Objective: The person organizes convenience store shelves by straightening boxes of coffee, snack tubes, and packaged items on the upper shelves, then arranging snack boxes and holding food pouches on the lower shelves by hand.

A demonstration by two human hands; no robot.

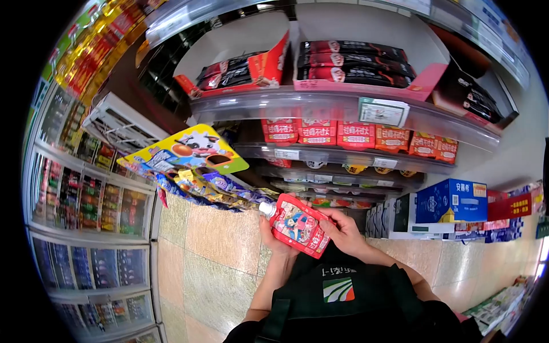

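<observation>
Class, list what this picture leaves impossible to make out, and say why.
All in the head view:
Red pouch, back: turned away from the camera.
Left hand, most fingers: hidden behind the pouch.
Price label, fine print: too small.
Cooler bottles, brand names: small and blurred.
Yellow bottles, some: cut off by the upper edge.

that red printed pouch [300, 224], white cap [267, 208] on, sits tilted between the left hand [276, 237] and right hand [345, 231].

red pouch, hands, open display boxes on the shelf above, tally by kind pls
Hands: 2 (left hand, right hand)
Red pouch: 1
Open display boxes: 3 (left box, middle box, right box)
Total: 6
</observation>
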